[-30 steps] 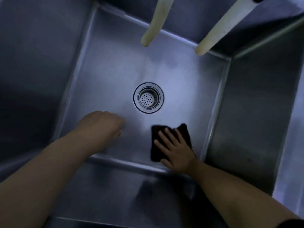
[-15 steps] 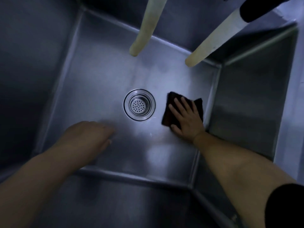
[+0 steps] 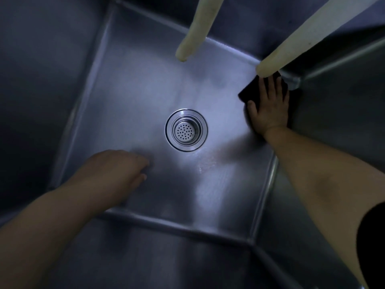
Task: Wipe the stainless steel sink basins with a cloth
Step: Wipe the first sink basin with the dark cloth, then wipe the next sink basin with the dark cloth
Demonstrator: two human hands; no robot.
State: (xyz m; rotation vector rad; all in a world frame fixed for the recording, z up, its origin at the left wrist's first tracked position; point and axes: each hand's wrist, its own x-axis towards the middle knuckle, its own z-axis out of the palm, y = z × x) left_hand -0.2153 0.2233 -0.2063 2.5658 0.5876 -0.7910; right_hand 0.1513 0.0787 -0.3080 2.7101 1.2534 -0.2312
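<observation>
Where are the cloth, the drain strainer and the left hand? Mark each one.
cloth (image 3: 249, 91): head view, on its dark left corner beside the fingers.
drain strainer (image 3: 186, 130): head view, on the perforated centre.
left hand (image 3: 113, 170): head view, on the back of the hand.

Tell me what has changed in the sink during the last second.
The right hand slid the dark cloth flat along the basin floor, from the near edge past the drain into the far right corner. Nothing was grasped or released. The left hand stayed resting near the drain.
</observation>
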